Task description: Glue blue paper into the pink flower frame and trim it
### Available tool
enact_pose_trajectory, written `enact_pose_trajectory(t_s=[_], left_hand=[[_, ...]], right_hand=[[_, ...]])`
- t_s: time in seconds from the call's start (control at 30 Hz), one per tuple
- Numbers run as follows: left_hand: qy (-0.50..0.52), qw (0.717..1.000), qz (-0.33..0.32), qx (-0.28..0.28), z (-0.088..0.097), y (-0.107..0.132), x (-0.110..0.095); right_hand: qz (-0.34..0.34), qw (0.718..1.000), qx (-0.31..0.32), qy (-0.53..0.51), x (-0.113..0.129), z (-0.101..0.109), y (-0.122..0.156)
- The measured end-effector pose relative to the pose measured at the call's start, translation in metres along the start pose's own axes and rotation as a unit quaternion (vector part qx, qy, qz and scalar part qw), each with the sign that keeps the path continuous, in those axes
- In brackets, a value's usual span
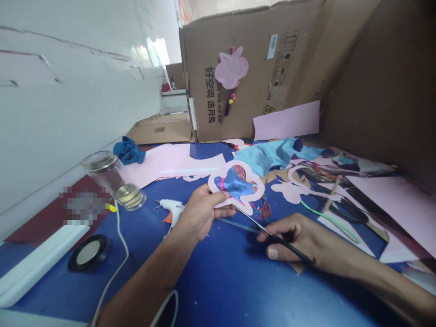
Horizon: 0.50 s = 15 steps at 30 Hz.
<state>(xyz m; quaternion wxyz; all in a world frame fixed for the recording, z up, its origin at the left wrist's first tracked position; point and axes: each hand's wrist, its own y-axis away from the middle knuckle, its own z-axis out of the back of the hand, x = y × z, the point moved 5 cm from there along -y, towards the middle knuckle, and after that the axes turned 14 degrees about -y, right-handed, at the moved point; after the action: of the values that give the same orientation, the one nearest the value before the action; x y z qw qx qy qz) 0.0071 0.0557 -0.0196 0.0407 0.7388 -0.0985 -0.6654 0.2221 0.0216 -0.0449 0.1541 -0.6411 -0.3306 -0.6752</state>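
White cable point(119, 227) runs along the near left and loops by the left forearm. Beyond it on the left, a lidded glass cup point(112, 179) has something pale yellow low inside; whether liquid or just its base, I cannot tell. At the far side, a cardboard box point(252, 113) bears a hanging pink flower ornament point(231, 69); what it contains is hidden.

Near left are a long white bar point(44, 263) and a black-rimmed disc point(89, 253). The left forearm partly covers a white glue gun point(176, 210) with an orange trigger. Pink sheets point(170, 159) lie farther off, light blue fabric point(269, 156) beyond centre, and a green strip point(329, 221) among scraps on the right.

At centre, above the blue table point(218, 277), the left hand point(206, 206) pinches a pink-bordered flower piece point(235, 185) by its lower left edge. The right hand point(296, 234) grasps a slim metal tool point(289, 247) with a black handle, its tip at the piece's lower edge; I cannot tell whether they touch.
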Motion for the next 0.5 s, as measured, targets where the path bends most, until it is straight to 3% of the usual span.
enact_pose_trajectory(t_s=[0.5], left_hand=[[0.003, 1.0, 0.003, -0.018, 0.001, 0.0006, -0.0016]], right_hand=[[0.012, 1.0, 0.003, -0.006, -0.0002, -0.0006, -0.0009]])
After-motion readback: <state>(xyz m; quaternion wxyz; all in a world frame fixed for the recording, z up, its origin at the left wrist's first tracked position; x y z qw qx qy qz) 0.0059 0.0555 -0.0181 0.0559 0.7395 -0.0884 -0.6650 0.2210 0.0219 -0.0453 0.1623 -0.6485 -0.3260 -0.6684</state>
